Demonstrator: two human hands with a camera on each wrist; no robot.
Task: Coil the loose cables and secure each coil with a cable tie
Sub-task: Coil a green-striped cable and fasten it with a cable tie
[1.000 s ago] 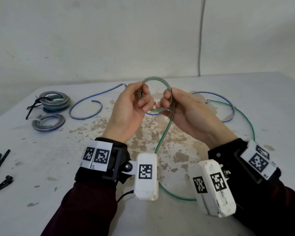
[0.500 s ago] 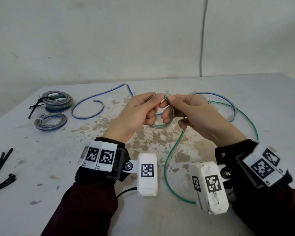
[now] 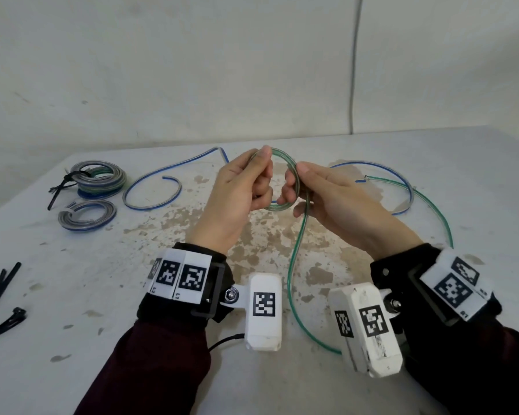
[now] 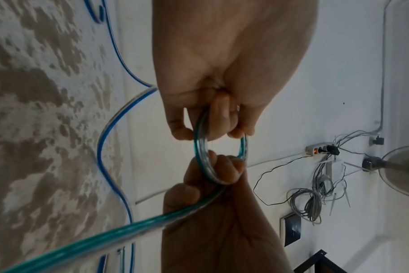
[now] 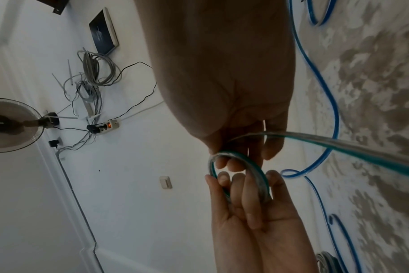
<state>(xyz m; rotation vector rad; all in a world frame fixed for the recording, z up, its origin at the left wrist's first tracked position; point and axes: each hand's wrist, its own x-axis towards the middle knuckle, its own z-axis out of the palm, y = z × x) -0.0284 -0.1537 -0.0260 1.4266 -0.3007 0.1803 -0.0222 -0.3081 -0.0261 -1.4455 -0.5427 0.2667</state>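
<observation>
No readable words, brands or numbers appear in any view; the only signs are black-and-white square fiducial codes on the white plastic left wrist-camera housing [image 3: 264, 311], the white right wrist-camera housing [image 3: 369, 327] and the black wristbands' white tags [image 3: 180, 275].

Your left hand [image 3: 237, 187]: raised at 11 o'clock, fingers curled, pinching | your right hand [image 3: 327, 199]: at 1 o'clock, fingers curled, gripping | fingertips nearly meeting, forearms converging from 6 o'clock
</observation>
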